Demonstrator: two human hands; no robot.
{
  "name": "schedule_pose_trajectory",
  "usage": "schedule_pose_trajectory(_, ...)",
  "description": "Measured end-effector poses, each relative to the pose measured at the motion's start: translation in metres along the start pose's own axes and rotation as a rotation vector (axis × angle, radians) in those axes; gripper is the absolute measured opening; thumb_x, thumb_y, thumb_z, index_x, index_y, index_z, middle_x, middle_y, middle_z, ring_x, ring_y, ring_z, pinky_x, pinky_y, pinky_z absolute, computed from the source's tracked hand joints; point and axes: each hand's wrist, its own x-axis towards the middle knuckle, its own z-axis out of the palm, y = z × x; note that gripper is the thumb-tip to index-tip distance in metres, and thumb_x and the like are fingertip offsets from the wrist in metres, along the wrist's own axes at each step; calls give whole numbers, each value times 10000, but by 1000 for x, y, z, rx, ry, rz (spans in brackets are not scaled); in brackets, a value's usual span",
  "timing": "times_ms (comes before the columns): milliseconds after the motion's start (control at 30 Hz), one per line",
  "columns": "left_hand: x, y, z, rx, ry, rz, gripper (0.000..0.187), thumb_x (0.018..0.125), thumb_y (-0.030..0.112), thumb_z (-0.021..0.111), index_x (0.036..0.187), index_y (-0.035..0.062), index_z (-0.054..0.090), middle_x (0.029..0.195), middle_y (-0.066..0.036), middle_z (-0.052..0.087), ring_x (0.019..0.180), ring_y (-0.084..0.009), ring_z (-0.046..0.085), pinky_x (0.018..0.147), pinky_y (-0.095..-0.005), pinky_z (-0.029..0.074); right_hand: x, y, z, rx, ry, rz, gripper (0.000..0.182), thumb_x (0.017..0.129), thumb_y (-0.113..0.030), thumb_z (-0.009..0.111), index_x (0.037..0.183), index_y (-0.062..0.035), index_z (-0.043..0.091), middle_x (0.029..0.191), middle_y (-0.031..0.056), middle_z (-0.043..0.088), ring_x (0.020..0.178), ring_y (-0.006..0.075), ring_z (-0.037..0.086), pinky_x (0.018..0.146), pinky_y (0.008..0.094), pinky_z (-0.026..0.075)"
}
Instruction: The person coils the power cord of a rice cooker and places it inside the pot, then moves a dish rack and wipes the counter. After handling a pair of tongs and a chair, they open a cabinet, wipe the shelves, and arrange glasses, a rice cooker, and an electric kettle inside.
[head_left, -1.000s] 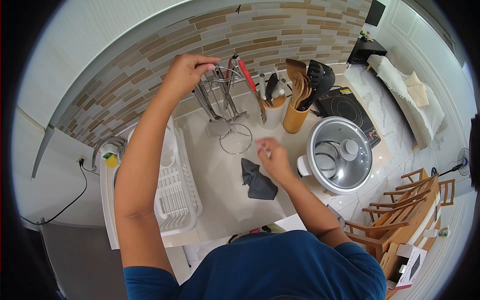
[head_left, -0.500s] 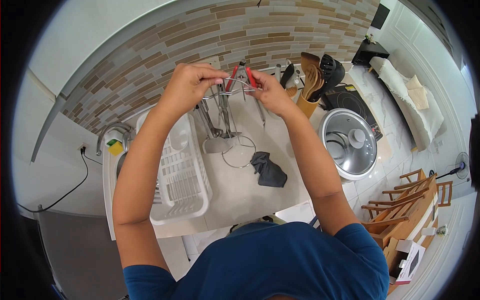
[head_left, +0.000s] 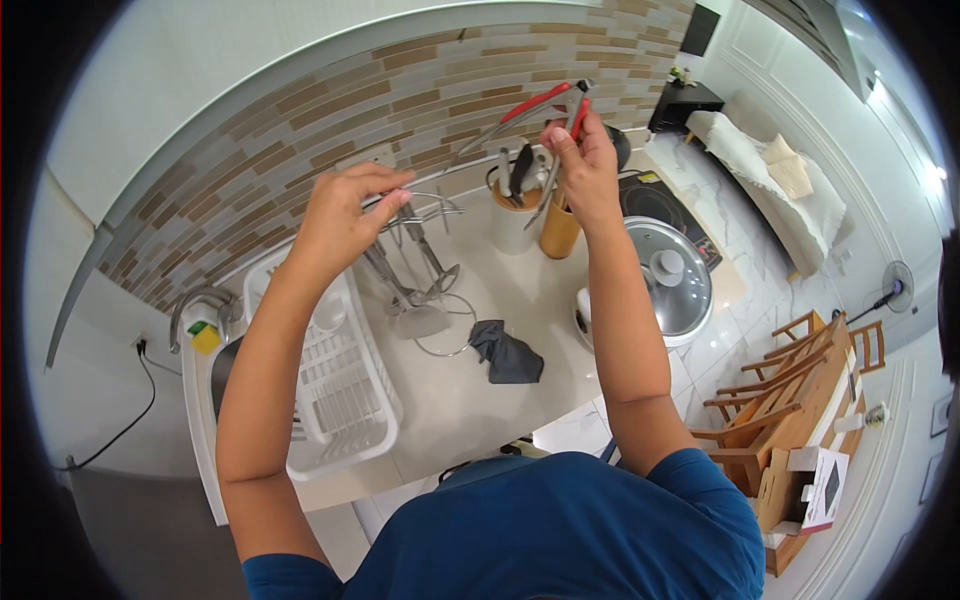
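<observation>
My left hand (head_left: 345, 215) is pinched at the top ring of a wire utensil rack (head_left: 436, 212) that stands on the counter. Several metal utensils (head_left: 425, 320), among them a wide-bladed turner, hang from this rack. Raised to the right, my right hand (head_left: 590, 165) grips tongs (head_left: 541, 105) with red handles, apart from the rack. The tongs' metal arms are spread. A dark grey cloth (head_left: 507, 352) lies crumpled beside the rack's round wire base.
A white dish rack (head_left: 345, 370) stands left, near the faucet (head_left: 190, 300). Behind are a white utensil holder (head_left: 513, 228) and a yellow holder (head_left: 560, 233). At right sit a glass-lidded pot (head_left: 680, 300) and a cooktop (head_left: 650, 200). Tiled wall (head_left: 380, 90) behind.
My right hand has lifted the tongs away from the rack, up and to the right. My left hand stays at the rack's top. The view has shifted a little.
</observation>
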Motion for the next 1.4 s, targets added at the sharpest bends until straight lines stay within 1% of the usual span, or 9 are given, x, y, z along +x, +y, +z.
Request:
schedule_pose_trajectory(100,7,18,9,151,200,156,389,794,161,669,1164,55,612,1051,-130,654,972,-257,625,863,-329,466,-10,-46,-16,-176,167,-120,264,919,-61,509,1176,-10,477,951,52,583,845,121,547,784,255,453)
schedule_pose_trajectory(233,40,57,39,101,308,486,921,739,313,724,1437,29,194,1297,-190,496,1192,-369,473,960,-404,404,-18,-107,-41,-154,165,-161,282,918,-93,532,1176,6,477,985,72,591,812,108,539,739,240,450)
schedule_pose_trajectory(367,60,100,86,177,362,548,1209,627,382,800,1439,-10,-6,1346,-222,427,1227,-393,427,997,-420,369,-37,-139,-28,12,111,-76,321,885,-117,600,1159,15,499,1026,52,572,863,99,547,688,227,456)
schedule_pose_trajectory(467,52,100,117,-354,118,378,1431,487,360,877,1407,-22,-150,1321,-267,414,1213,-418,422,1003,-423,357,-61,-134,-10,272,106,68,267,842,-73,644,1062,3,514,1018,70,568,952,138,570,810,274,482)
schedule_pose_trajectory(600,20,77,145,-476,74,336,1338,585,288,851,1431,66,-162,1301,-245,452,1183,-379,479,989,-393,383,-87,-119,-10,236,67,221,275,820,-85,677,1036,10,537,989,85,560,872,158,591,835,298,492)
schedule_pose_trajectory(767,-26,57,154,-572,-220,41,1059,716,129,747,1471,120,5,1180,-209,566,1021,-323,598,890,-338,445,-82,-134,-31,-747,-323,251,238,801,-195,718,868,4,606,754,36,570,693,101,532,628,230,453)
schedule_pose_trajectory(900,-43,45,151,-995,-350,-109,872,801,128,680,1476,135,127,1064,-100,573,936,-188,573,855,-306,451,-66,-151,-31,-663,-266,427,253,816,-215,703,845,9,589,695,29,539,650,71,507,559,203,408)
schedule_pose_trajectory(1067,-63,47,131,-1202,-458,-122,746,842,186,649,1443,67,222,1029,-70,529,847,-132,537,809,-285,454,-40,-148,-29,-545,-607,72,256,848,-87,609,1100,-48,629,862,52,618,713,148,580,652,274,464)
schedule_pose_trajectory(1400,-91,26,135,-1569,-485,-98,688,863,321,622,1397,35,296,948,-51,526,674,-84,439,635,-224,388,-38,-144,5,-687,-612,-279,60,825,-2,575,884,3,566,799,135,587,712,316,582,629,359,471)
